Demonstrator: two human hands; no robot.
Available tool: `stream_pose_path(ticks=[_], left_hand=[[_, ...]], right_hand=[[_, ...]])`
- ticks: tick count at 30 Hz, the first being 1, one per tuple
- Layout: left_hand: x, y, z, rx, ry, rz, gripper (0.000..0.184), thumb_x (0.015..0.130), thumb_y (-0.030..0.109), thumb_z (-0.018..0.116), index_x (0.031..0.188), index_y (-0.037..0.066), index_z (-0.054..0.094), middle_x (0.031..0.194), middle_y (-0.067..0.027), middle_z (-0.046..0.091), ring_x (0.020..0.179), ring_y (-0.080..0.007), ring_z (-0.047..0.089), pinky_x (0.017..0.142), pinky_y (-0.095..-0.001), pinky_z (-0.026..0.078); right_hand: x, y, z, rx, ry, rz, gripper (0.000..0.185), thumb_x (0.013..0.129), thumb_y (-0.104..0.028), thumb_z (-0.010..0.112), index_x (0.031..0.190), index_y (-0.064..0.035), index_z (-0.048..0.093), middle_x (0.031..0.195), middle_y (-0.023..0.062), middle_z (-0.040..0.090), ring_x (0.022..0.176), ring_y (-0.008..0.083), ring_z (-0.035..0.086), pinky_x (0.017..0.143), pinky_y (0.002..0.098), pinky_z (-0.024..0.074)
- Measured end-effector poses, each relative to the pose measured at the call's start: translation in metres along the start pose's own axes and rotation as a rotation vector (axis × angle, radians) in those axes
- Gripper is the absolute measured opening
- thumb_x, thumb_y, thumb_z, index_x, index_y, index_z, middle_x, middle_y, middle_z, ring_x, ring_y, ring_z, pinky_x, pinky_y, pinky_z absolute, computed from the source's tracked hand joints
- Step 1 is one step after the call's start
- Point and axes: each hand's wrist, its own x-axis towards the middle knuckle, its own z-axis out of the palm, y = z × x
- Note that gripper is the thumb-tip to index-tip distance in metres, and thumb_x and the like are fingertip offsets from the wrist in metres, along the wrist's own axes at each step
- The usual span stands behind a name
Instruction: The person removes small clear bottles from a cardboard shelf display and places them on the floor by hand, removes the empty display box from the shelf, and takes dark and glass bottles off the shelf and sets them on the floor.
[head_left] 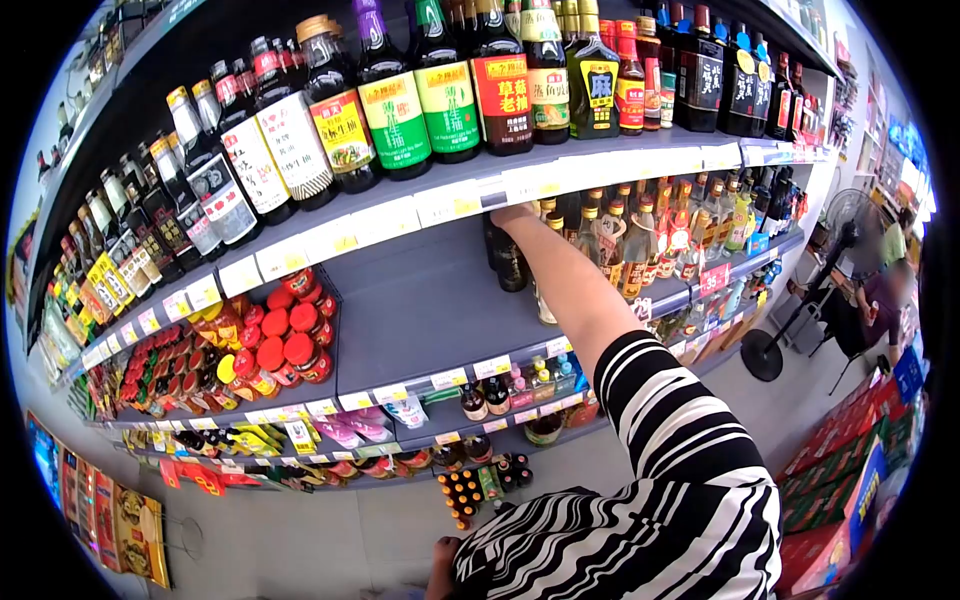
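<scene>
My right arm in a black-and-white striped sleeve reaches into the middle shelf. Just below the upper shelf's edge, my right hand (512, 214) is closed at the top of a dark bottle (509, 262); the shelf edge partly hides its fingers. Clear bottles with yellow caps (638, 245) stand to the right of that hand. Low in the view, beside the striped shirt, a small part of what looks like my left hand (445, 552) shows, its fingers too unclear to read.
Sauce bottles (450, 105) line the upper shelf. Red-lidded jars (290, 345) stand at the left of the middle shelf (410, 300). Orange-capped bottles (460, 493) are on the floor below. At right are a black fan (762, 355), red boxes (850, 430) and a seated person (885, 305).
</scene>
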Motion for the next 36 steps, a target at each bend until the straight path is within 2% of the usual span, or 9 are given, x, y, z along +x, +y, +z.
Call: stream_pose_path(ticks=[2,5,6,8,13,18,21,28,36], left_hand=[[-0.001,-0.006,0.002,-0.053,-0.011,0.030,0.032,0.074,0.028,0.055,0.086,0.002,0.068,0.086,-0.0178,0.066,0.086,-0.0303,0.064,0.078,-0.0376,0.049],[-0.001,-0.007,0.004,-0.067,-0.013,-0.056,0.030,0.074,0.026,0.054,0.086,0.002,0.068,0.085,-0.0180,0.066,0.083,-0.0299,0.064,0.077,-0.0378,0.049],[0.006,-0.021,0.010,-0.117,-0.024,-0.038,0.031,0.074,0.026,0.054,0.086,0.002,0.067,0.085,-0.0179,0.066,0.083,-0.0298,0.064,0.077,-0.0379,0.049],[0.018,-0.045,0.022,-0.221,-0.044,0.002,0.031,0.074,0.027,0.054,0.087,0.002,0.067,0.085,-0.0178,0.066,0.083,-0.0297,0.064,0.076,-0.0381,0.049],[-0.003,-0.017,0.007,-0.074,-0.028,-0.024,0.031,0.075,0.026,0.053,0.087,0.001,0.067,0.083,-0.0184,0.066,0.082,-0.0291,0.064,0.076,-0.0384,0.049],[-0.004,-0.034,0.014,-0.105,-0.038,-0.033,0.033,0.074,0.029,0.056,0.088,0.001,0.067,0.086,-0.0196,0.066,0.085,-0.0325,0.063,0.078,-0.0393,0.049],[0.012,-0.060,0.024,-0.137,-0.045,-0.049,0.034,0.075,0.030,0.056,0.090,0.001,0.066,0.089,-0.0204,0.065,0.088,-0.0330,0.063,0.079,-0.0401,0.048],[-0.012,-0.055,0.016,-0.025,-0.018,-0.043,0.036,0.076,0.032,0.053,0.092,0.003,0.066,0.092,-0.0197,0.064,0.089,-0.0343,0.062,0.079,-0.0418,0.048],[-0.029,-0.049,0.006,-0.061,0.064,-0.045,0.036,0.076,0.029,0.052,0.090,-0.002,0.064,0.088,-0.0235,0.064,0.087,-0.0353,0.062,0.075,-0.0411,0.048]], right_hand=[[0.000,0.004,0.002,0.064,-0.038,-0.003,0.050,0.091,-0.018,0.036,0.140,-0.0084,0.028,0.147,0.0121,0.021,0.136,0.0266,0.020,0.109,0.0386,0.0175],[-0.022,0.004,-0.021,0.012,-0.130,-0.063,0.069,0.077,-0.044,0.057,0.134,-0.0103,0.038,0.143,0.0084,0.032,0.133,0.0269,0.025,0.109,0.0400,0.0179],[-0.022,0.005,-0.010,0.014,-0.006,-0.086,0.063,0.074,-0.048,0.061,0.122,-0.0075,0.053,0.129,0.0110,0.050,0.125,0.0263,0.039,0.106,0.0373,0.0228],[-0.019,0.005,-0.006,0.009,-0.064,-0.107,0.051,0.072,-0.050,0.062,0.098,-0.0068,0.066,0.098,0.0089,0.065,0.103,0.0253,0.056,0.098,0.0381,0.0332],[-0.009,0.010,0.032,0.342,0.164,0.001,0.051,0.066,-0.042,0.070,0.099,-0.0040,0.064,0.099,0.0114,0.065,0.096,0.0285,0.059,0.083,0.0337,0.0472],[-0.034,0.005,0.018,0.609,0.138,0.212,0.058,0.064,-0.033,0.076,0.109,-0.0019,0.058,0.111,0.0170,0.059,0.103,0.0291,0.057,0.087,0.0353,0.0463],[-0.036,0.004,0.027,0.596,0.127,0.205,0.057,0.069,-0.037,0.073,0.116,-0.0106,0.054,0.112,0.0138,0.060,0.105,0.0287,0.057,0.089,0.0378,0.0463],[-0.036,0.002,0.035,0.731,-0.047,0.309,0.054,0.075,-0.043,0.065,0.110,-0.0040,0.052,0.110,0.0169,0.060,0.103,0.0313,0.057,0.087,0.0395,0.0466],[-0.078,-0.014,0.013,0.658,0.042,0.212,0.055,0.077,-0.040,0.064,0.116,-0.0037,0.050,0.098,0.0165,0.064,0.094,0.0302,0.061,0.081,0.0394,0.0483]])
